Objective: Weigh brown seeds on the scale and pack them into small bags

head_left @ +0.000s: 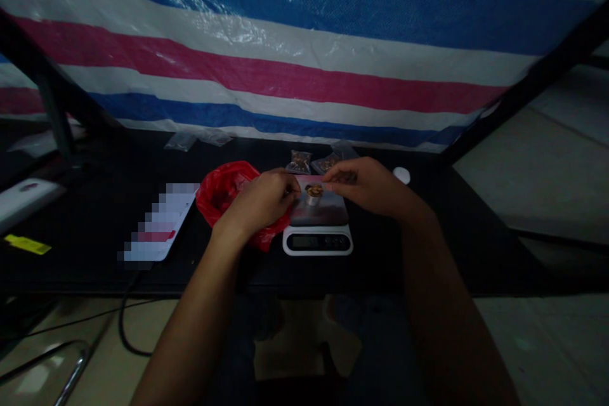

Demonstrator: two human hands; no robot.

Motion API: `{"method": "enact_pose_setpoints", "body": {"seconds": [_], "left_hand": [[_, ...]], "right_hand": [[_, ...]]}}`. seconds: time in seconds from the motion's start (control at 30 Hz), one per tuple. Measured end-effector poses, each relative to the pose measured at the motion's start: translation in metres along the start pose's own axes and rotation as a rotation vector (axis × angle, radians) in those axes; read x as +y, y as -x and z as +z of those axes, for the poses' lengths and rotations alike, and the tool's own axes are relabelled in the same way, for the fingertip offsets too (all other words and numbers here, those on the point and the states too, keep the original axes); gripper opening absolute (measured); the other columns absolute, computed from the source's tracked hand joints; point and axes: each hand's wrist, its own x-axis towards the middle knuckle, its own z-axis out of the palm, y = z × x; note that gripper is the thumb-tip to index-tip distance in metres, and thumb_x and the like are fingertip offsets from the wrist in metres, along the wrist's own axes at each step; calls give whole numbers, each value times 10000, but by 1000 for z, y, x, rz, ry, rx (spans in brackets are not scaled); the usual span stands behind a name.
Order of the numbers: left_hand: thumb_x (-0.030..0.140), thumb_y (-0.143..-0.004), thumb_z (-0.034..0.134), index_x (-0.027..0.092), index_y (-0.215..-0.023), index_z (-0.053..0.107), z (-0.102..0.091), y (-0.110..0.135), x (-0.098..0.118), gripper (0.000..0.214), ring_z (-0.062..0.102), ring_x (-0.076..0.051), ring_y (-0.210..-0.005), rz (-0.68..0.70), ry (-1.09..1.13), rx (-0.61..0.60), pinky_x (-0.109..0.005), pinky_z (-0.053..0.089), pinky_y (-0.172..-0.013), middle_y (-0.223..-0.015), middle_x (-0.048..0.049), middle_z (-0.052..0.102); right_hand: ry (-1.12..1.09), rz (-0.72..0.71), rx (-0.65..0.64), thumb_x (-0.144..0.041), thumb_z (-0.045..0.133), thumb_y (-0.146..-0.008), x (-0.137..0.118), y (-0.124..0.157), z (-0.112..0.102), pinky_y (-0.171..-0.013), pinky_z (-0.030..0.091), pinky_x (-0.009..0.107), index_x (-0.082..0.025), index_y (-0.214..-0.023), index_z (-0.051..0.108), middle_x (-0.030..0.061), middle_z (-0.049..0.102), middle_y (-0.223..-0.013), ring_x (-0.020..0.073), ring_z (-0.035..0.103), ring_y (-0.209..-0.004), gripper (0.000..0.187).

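Observation:
A small kitchen scale (318, 242) with a metal plate and a white front stands on the black table. On its plate sits a small light-coloured cup (313, 200), heaped with brown, dried-looking pieces (314, 190). My left hand (273, 195) is just left of the cup, its fingers curled together; anything in them is hidden. From the other side my right hand (364, 183) reaches over the plate. Its thumb and forefinger come close together at the heap, and I cannot make out what is between them. Beneath my left wrist, a red plastic bag (228, 177) lies open beside the scale.
Small clear bags with brown contents (299, 160) lie behind the scale. A white round object (402, 175) is at the right. Farther left are a pale flat panel (171, 216), partly blurred out, and a yellow strip (28, 244). Striped sheeting (295, 76) hangs behind the table.

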Motion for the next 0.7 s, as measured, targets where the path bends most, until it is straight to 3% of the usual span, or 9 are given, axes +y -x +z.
{"method": "enact_pose_setpoints", "body": {"seconds": [0.2, 0.5, 0.7], "left_hand": [[319, -978, 551, 176, -978, 745, -4, -1, 10, 241, 657, -217, -957, 82, 110, 230, -335, 501, -890, -1039, -77, 690], [260, -1012, 483, 168, -1006, 750, 3, -3, 19, 283, 666, -224, -1000, 124, 99, 206, -349, 501, -913, -1081, -86, 697], [295, -1017, 436, 171, -1090, 739, -12, 3, 1, 335, 671, -239, -1051, 62, 84, 248, -372, 514, -950, -1132, -91, 723]], "right_hand": [[-30, -9, 113, -205, 644, -877, 14, 0, -3, -760, 540, 314, -181, -946, 785, 59, 787, -935, 203, 709, -840, 158], [-28, 31, 155, -249, 630, -894, 20, -1, -4, -732, 529, 304, -174, -917, 778, 59, 785, -895, 196, 704, -800, 168], [83, 118, 401, -174, 586, -891, 48, -7, -13, -803, 550, 350, -145, -987, 778, 91, 786, -952, 216, 706, -839, 216]]}}
